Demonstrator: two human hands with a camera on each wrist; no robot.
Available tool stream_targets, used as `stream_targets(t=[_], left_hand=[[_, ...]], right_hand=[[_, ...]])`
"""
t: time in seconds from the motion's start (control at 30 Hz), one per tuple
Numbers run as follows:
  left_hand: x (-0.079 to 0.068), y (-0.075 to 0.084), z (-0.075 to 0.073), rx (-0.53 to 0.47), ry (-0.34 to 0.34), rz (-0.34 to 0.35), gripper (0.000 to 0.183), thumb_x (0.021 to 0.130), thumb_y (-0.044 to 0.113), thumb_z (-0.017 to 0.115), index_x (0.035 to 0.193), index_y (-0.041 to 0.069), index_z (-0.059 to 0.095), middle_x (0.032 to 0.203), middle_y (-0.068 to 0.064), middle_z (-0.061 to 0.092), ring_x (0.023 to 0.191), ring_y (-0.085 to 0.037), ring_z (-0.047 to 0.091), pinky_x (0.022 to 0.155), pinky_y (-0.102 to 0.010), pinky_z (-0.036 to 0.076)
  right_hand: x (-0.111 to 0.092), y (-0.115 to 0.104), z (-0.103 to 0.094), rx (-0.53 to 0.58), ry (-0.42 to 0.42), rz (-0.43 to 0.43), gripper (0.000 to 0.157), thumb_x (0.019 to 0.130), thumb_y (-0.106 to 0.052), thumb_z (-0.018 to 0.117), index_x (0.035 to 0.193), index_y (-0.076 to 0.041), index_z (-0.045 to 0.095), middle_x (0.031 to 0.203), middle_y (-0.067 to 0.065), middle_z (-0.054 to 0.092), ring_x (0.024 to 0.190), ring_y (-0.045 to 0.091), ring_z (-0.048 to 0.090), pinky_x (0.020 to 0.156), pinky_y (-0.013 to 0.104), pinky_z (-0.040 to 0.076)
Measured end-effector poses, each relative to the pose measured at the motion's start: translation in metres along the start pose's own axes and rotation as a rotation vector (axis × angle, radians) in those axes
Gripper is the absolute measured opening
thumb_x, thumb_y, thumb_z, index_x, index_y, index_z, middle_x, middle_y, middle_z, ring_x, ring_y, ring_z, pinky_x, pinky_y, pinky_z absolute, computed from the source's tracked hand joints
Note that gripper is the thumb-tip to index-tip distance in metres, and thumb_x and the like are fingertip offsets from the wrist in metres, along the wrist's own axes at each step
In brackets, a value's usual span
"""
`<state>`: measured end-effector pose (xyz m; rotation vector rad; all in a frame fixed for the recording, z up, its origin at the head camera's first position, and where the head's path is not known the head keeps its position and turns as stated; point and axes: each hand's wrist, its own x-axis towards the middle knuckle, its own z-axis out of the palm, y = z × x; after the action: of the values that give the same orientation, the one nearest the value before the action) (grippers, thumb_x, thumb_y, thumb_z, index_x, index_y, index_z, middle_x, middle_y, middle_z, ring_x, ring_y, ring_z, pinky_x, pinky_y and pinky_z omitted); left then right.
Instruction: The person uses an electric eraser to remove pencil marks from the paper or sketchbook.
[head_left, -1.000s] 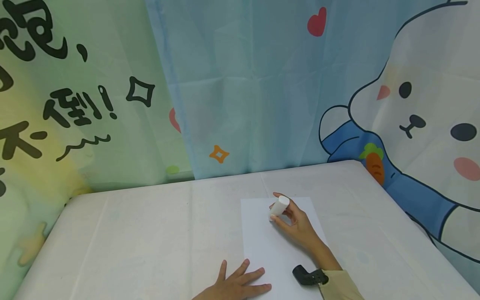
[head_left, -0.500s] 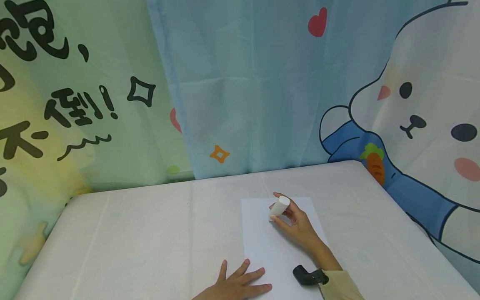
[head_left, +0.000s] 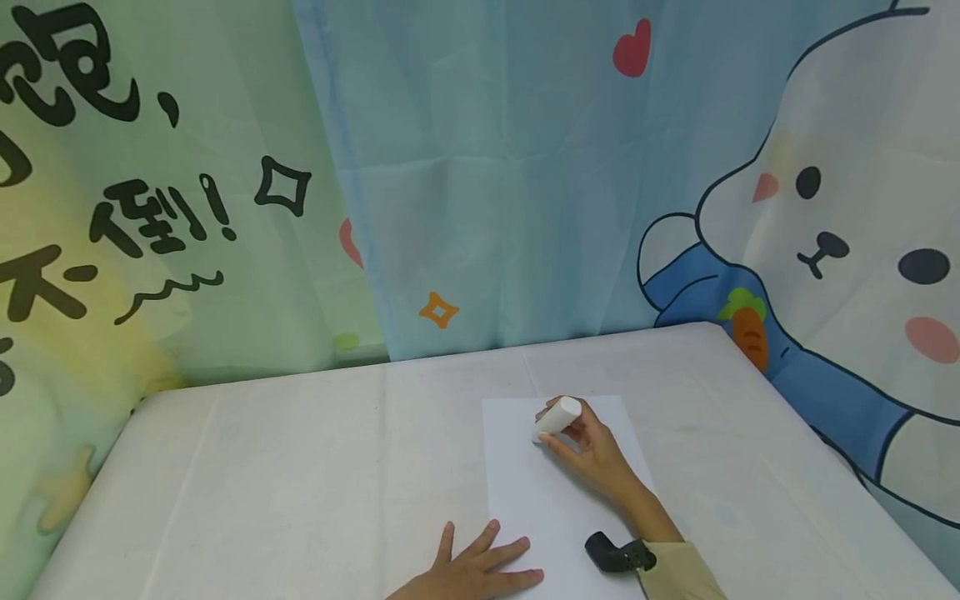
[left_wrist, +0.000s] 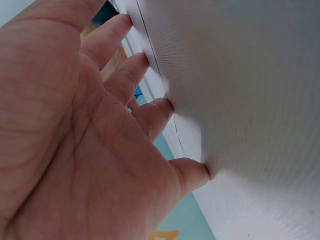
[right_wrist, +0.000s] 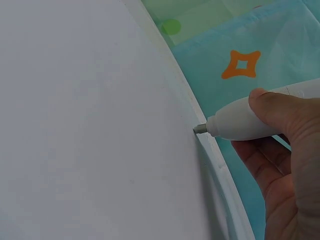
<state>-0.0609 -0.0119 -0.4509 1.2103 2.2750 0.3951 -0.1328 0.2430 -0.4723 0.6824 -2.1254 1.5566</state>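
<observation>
My right hand (head_left: 592, 446) grips a thick white pen-shaped tool (head_left: 557, 419) between thumb and fingers over the upper part of a white paper sheet (head_left: 540, 500). In the right wrist view the tool's body tapers to a short grey tip, which is right at the paper's surface. The thumb lies along the side of the tool. My left hand (head_left: 472, 571) rests with fingers spread on the lower left of the sheet. In the left wrist view its fingertips (left_wrist: 162, 104) press on the white surface, and nothing is in its palm.
A white cloth (head_left: 300, 467) covers the table under the sheet. Behind the table hangs a printed curtain (head_left: 495, 208). A black wrist camera mount (head_left: 618, 552) sits at the right sleeve cuff (head_left: 678, 571).
The white tool leans over more, with its lower end shifted slightly left. The right hand's upper fingers have drawn down behind it. The left hand stays in place.
</observation>
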Motion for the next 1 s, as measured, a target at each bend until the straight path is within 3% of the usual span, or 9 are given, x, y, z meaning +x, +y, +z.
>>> stream_targets(t=[0.63, 1.0], left_hand=[[-0.0004, 0.0004, 0.0021, -0.017, 0.019, -0.003, 0.058, 0.093, 0.056, 0.054, 0.147, 0.043, 0.039, 0.159, 0.014, 0.027, 0.15, -0.025, 0.015, 0.104, -0.074, 0.017], [-0.0018, -0.0001, 0.002, -0.016, 0.022, 0.01, 0.059, 0.092, 0.055, 0.054, 0.148, 0.042, 0.039, 0.159, 0.013, 0.027, 0.149, -0.026, 0.016, 0.103, -0.074, 0.017]], right_hand=[[-0.0005, 0.0024, -0.0001, -0.009, -0.032, -0.023, 0.044, 0.076, 0.026, 0.064, 0.116, 0.015, 0.046, 0.101, 0.031, 0.062, 0.103, -0.003, 0.06, 0.088, 0.013, 0.047], [-0.0011, 0.0008, -0.0004, -0.028, -0.034, 0.018, 0.044, 0.078, 0.022, 0.065, 0.117, 0.015, 0.047, 0.103, 0.03, 0.063, 0.104, -0.005, 0.059, 0.089, 0.013, 0.046]])
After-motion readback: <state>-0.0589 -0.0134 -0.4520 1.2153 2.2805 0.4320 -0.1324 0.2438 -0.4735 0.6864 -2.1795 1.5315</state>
